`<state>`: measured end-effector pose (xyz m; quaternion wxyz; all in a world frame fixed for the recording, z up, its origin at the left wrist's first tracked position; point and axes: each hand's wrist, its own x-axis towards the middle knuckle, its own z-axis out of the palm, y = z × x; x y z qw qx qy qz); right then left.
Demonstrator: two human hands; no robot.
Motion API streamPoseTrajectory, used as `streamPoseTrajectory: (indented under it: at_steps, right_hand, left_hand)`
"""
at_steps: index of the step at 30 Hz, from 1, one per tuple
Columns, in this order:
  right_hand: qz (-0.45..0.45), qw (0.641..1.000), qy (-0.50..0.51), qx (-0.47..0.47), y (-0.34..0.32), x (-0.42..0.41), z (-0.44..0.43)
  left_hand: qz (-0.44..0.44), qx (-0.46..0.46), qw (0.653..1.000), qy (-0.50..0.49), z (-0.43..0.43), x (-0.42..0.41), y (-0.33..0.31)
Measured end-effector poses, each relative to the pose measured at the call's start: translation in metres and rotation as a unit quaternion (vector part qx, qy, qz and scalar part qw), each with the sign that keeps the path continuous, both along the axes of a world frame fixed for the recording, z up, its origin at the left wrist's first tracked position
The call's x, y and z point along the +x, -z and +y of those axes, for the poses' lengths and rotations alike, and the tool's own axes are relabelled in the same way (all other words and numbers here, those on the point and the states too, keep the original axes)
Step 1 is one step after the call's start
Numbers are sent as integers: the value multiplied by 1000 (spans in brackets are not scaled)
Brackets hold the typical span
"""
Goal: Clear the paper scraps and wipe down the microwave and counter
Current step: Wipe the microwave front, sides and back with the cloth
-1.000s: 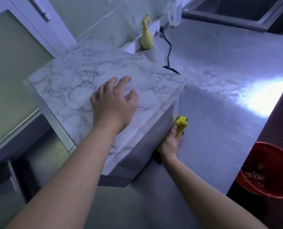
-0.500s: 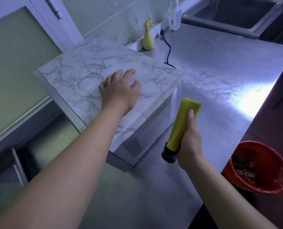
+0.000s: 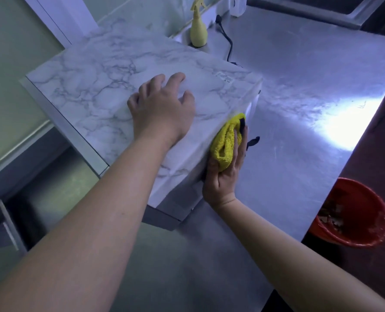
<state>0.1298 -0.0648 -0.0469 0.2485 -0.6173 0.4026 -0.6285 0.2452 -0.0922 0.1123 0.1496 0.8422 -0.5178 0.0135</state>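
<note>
One head cam, wide-angle, faces fwd + down; close over marble-patterned white microwave (image 3: 124, 70), centre-left of frame, w/ grey steel counter (image 3: 299, 86) running off to right.

The right hand (image 3: 223, 176) covers part of the cloth (image 3: 226, 143) it holds and the microwave (image 3: 119, 70) side behind it. The top label (image 3: 224, 77) is too small to read. At 12 o'clock the edge cuts the spray bottle (image 3: 198, 32), at 1 o'clock the sink (image 3: 322, 5). At 4 o'clock the red bin (image 3: 353, 212) holds blurred bits.
</note>
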Motion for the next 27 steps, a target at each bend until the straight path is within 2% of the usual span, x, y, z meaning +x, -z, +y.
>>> streamPoseTrajectory:
  at_steps: [4, 9, 11, 14, 16, 18, 19, 20, 22, 24, 27]
  right_hand:
    - [-66, 991, -10, 115, 17, 3, 3]
    - [-185, 943, 16, 275, 26, 10, 2]
    - [-230, 901, 18, 367, 28, 12, 1]
    - [-301, 802, -17, 515, 28, 1, -5]
    - [-344, 751, -54, 562, 17, -17, -14]
    - [-372, 732, -83, 565, -3, -34, -12]
    - [-371, 745, -86, 548, -15, -39, -7]
    - [-356, 772, -87, 519, -29, -43, 2]
    - [-312, 848, -96, 416, -58, -44, 27]
    - [-267, 908, -133, 296, -79, -33, 54]
    - [-167, 955, -124, 210, -89, 2, 81]
  left_hand:
    - [-3, 1, 1000, -7, -1, -1, 0]
    - [-3, 8, 1000, -6, -1, -1, -1]
    - [-1, 10, 1000, -5, 0, 0, -2]
    - [3, 13, 1000, -5, 0, -1, -5]
    - [6, 15, 1000, -7, 1, -3, -6]
    - [6, 16, 1000, -10, 2, -4, -7]
    - [5, 15, 1000, -11, 2, -4, -8]
    - [4, 13, 1000, -11, 3, -5, -8]
    - [3, 12, 1000, -12, 3, -4, -8]
    - [2, 14, 1000, -11, 2, -4, -8]
    - [-2, 10, 1000, -9, 2, -3, -6]
